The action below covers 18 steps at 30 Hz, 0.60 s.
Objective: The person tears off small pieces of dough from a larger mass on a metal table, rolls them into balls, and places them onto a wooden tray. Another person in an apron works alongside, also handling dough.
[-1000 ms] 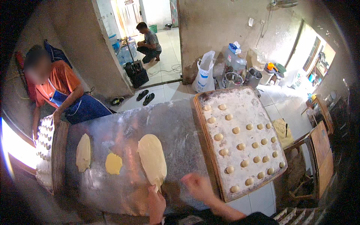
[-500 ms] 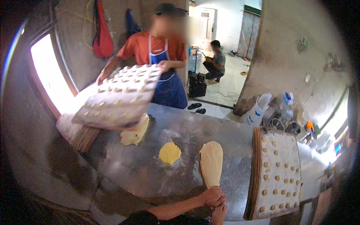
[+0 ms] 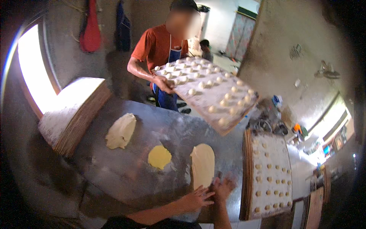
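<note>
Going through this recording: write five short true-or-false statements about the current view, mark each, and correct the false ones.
1. A co-worker in an orange shirt holds a board dotted with dough balls. True.
2. The yellow patch lies to the right of the long dough piece. False: it lies to its left, between it and another pale dough piece.
3. The person's left hand is at the lower end of the long dough piece. True.
4. The co-worker's apron is red. False: it is blue.
5. The board stack at the right has dough balls on its top board. True.
</note>
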Available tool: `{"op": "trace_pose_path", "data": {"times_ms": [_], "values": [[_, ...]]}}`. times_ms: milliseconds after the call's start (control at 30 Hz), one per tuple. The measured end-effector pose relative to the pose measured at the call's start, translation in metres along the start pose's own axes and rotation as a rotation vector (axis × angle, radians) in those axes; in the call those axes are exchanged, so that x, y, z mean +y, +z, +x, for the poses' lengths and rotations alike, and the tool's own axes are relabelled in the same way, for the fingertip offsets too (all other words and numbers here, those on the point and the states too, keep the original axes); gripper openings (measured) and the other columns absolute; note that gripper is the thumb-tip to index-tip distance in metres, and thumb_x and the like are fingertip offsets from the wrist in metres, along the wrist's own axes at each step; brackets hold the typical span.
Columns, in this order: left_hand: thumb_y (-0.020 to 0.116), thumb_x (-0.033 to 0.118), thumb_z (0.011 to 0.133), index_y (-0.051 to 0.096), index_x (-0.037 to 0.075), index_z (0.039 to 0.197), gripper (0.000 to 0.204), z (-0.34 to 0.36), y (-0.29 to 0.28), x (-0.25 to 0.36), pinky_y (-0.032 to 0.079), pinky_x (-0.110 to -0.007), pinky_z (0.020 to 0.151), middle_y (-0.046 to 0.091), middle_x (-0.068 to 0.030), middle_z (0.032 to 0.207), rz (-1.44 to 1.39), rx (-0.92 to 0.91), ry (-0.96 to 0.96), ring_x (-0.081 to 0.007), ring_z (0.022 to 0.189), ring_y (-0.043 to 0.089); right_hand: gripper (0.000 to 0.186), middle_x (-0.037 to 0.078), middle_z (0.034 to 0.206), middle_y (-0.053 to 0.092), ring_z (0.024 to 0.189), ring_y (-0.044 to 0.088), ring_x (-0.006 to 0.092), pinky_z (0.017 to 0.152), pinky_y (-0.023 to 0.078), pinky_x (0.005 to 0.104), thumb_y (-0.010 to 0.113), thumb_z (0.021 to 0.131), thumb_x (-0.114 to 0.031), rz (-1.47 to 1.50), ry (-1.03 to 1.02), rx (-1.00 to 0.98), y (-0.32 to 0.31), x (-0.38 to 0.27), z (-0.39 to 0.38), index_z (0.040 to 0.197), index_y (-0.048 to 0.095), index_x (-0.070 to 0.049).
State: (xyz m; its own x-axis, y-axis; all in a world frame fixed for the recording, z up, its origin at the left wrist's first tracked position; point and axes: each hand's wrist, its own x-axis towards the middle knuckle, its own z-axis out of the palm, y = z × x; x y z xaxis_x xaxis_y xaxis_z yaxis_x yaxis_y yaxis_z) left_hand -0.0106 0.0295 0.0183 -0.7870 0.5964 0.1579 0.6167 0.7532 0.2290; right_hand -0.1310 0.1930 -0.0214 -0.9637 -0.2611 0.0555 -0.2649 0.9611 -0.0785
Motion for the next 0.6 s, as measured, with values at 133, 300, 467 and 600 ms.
{"op": "trace_pose_path", "data": {"times_ms": [133,300,467,600], "values": [[0.067,0.015,0.09,0.063,0.016,0.137,0.048,-0.022,0.027,-0.002,0.029,-0.047,0.125,0.044,-0.0118,0.159,-0.25,0.133,-0.05,-0.0284,0.149,0.039,0.057,0.025,0.152,0.046,0.146,0.032,0.0514,0.117,0.023,0.068,0.056,0.099,-0.033,0.106,-0.07,-0.167,-0.01,0.028,-0.064,0.145,0.05,0.0],[0.065,0.011,0.09,0.071,0.013,0.121,0.031,-0.042,0.014,0.009,0.049,-0.038,0.11,0.061,-0.0041,0.143,-0.483,0.203,-0.256,-0.0224,0.132,0.058,0.06,0.029,0.152,0.044,0.144,0.035,0.0515,0.12,0.025,0.0629,0.058,0.097,-0.029,0.406,0.124,0.139,-0.046,-0.002,-0.016,0.146,0.047,0.004],[0.067,0.01,0.089,0.075,0.013,0.111,0.023,-0.036,0.009,-0.017,0.058,-0.037,0.096,0.07,-0.0024,0.129,-0.429,0.325,-0.261,-0.022,0.113,0.07,0.061,0.028,0.155,0.04,0.144,0.035,0.0503,0.12,0.027,0.0594,0.056,0.1,-0.038,-0.092,-0.112,-0.138,0.016,0.032,-0.051,0.148,0.046,-0.003],[0.068,0.006,0.087,0.076,0.013,0.102,0.018,-0.04,-0.023,-0.007,0.061,-0.035,0.085,0.075,-0.002,0.115,-0.59,0.383,-0.474,-0.0217,0.098,0.074,0.064,0.026,0.157,0.038,0.149,0.029,0.0464,0.123,0.023,0.0558,0.059,0.099,-0.039,0.24,0.145,-0.053,-0.035,0.005,-0.014,0.151,0.044,-0.006]]}}
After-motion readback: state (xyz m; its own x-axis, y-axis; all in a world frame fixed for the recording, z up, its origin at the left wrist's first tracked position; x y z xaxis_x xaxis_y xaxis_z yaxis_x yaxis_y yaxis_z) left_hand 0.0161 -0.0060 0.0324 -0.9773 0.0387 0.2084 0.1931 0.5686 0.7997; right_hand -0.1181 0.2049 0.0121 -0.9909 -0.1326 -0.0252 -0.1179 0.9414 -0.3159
